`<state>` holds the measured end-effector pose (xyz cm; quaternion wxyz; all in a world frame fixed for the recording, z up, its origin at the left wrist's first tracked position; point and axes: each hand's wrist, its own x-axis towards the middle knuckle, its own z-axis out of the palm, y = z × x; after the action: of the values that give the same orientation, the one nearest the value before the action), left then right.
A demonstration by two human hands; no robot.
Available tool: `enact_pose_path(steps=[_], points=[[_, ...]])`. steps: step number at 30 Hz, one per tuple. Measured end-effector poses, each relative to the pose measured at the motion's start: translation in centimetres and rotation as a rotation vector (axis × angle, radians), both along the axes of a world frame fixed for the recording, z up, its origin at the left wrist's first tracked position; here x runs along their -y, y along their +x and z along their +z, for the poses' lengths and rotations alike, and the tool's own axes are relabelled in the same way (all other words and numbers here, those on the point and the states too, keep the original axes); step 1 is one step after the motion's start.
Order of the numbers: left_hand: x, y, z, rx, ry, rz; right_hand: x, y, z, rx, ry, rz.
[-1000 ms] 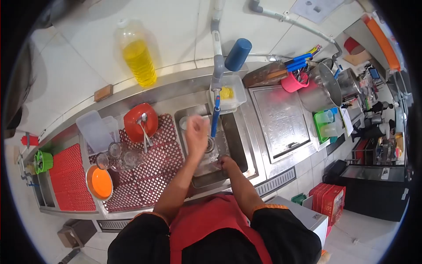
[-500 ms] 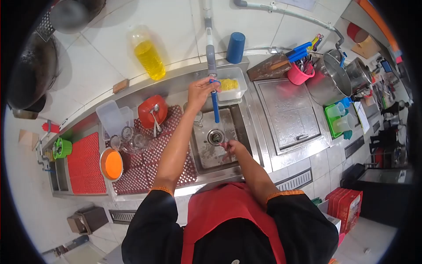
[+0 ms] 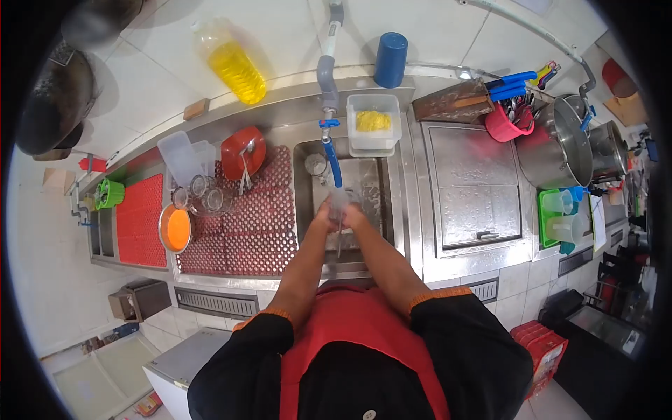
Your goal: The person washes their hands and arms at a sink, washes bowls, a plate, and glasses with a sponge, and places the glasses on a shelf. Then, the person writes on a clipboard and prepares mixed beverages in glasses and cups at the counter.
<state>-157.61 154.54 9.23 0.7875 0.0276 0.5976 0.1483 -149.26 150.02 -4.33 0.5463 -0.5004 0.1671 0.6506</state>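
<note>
My left hand and my right hand are together over the sink, closed around a clear glass. The glass sits right under the end of the blue hose, and its details are blurred. A thin pale streak, seemingly water, falls below my hands. Fingers on the far side are partly hidden. Another clear glass stands in the sink's back left corner. Above the hose is the tap's blue handle.
A tub with a yellow sponge sits behind the sink. On the red mat at left are glass mugs, a red bowl with spoons, and a pot of orange liquid. A knife block stands at right.
My left hand has left the tap handle and come down into the sink beside my right hand. Both now hold a glass below the hose, and water appears to run.
</note>
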Motion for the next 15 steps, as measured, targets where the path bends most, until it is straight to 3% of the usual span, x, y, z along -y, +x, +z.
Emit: enact_pose_path(steps=[1,2,4,6,8,10,11,15], points=[[-0.5,0.2,-2.6,0.229,-0.101,-0.128,0.3,0.2,1.8,0.095,-0.027,0.012],[-0.4,0.6,-4.4,0.251,-0.101,-0.14,0.4,0.3,3.8,0.196,-0.073,0.006],[0.4,1.6,-7.2,0.41,-0.152,-0.416,0.2,0.1,7.3,0.372,-0.167,-0.044],[1.1,2.5,-8.9,0.48,-0.127,-0.391,-0.5,-0.5,10.9,0.483,-0.26,-0.165],[1.5,3.0,-10.7,0.489,-0.051,-0.189,-1.5,-1.5,14.1,0.484,-0.31,-0.339],[1.1,2.9,-11.5,0.462,0.058,0.05,-2.6,-2.1,16.2,0.18,-0.172,-0.568],[1.0,2.9,-12.0,0.437,0.105,0.151,-3.3,-2.4,16.8,-0.57,0.163,-0.94],[1.2,2.0,-13.2,0.296,0.228,0.299,-3.3,1.3,12.8,-0.822,0.102,-1.034]])
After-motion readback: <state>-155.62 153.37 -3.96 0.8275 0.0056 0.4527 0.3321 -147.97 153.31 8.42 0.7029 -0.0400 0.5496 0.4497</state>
